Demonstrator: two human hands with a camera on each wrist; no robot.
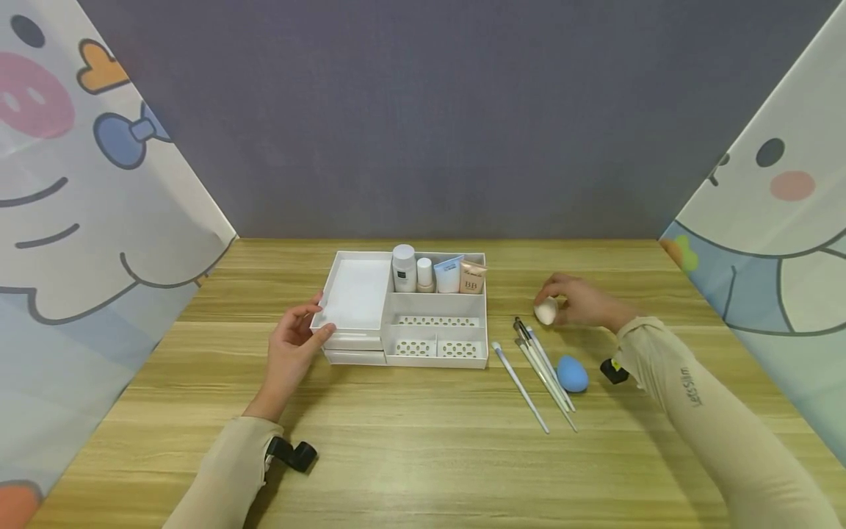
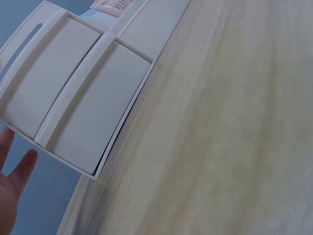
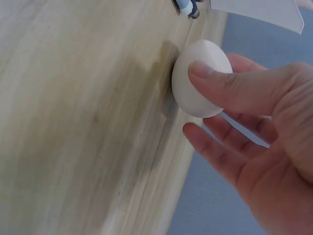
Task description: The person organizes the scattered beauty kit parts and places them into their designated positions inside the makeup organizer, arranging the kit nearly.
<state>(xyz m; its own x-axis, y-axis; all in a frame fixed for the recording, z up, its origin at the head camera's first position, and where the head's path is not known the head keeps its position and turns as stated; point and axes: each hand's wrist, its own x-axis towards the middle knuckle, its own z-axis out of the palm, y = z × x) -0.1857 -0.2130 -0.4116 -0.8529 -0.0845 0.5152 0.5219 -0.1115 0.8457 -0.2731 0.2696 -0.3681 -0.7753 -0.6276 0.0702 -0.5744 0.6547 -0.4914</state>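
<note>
Head view: your left hand (image 1: 294, 342) is resting, fingers spread, against the box (image 1: 355, 358); your right hand (image 1: 584, 302) is pinching the white sponge (image 1: 546, 311), right of it. Filling appears partly done: bottles (image 1: 404, 272) and tubes (image 1: 472, 279) are standing inside; brushes (image 1: 521, 389) and the blue sponge (image 1: 572, 374) are lying on the wood-grain worktop (image 1: 410, 448). A grey wall (image 1: 423, 125) and cartoon panels (image 1: 46, 184) are enclosing it. Left wrist view: drawer fronts (image 2: 100, 110) are showing. Right wrist view: your thumb is pressing the white sponge.

Head view: fairly bright, even light, approx. from above; soft shadow under R sleeve (image 1: 714, 426) on tabletop (image 1: 396, 455). L wrist view: dimmer, bluish cast, tabletop grain smeared, hazy toward R edge. R wrist view: soft-edged shadow beside white egg-shaped item (image 3: 188, 93), tabletop blurry.
</note>
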